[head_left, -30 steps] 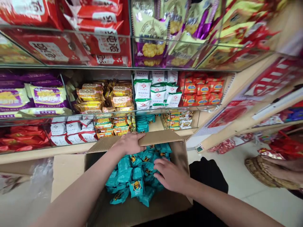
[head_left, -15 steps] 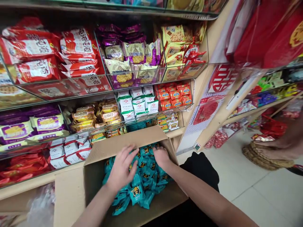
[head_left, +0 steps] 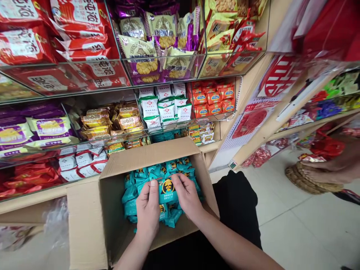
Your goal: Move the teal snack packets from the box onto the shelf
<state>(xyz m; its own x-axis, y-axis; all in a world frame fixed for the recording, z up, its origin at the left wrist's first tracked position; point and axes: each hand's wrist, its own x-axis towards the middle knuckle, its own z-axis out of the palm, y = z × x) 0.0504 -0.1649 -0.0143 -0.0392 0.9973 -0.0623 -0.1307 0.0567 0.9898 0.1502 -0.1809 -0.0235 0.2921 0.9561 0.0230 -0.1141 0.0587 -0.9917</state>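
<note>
A teal snack packet with a round black-and-yellow emblem is stretched between my two hands, above an open cardboard box. My left hand pinches its left end between thumb and fingers. The right end is gripped the same way by my right hand. Under and behind them, many more teal packets fill the box, lying loosely at different angles.
Shelves with clear-fronted bins of packets rise behind the box. A plastic bag lies at lower left. At the right, another person's foot is near a woven round mat on the tiled floor.
Both hands have drawn together over the box and now hold one packet; before, they were apart, the right among the packets. The view has shifted closer to the shelves.
</note>
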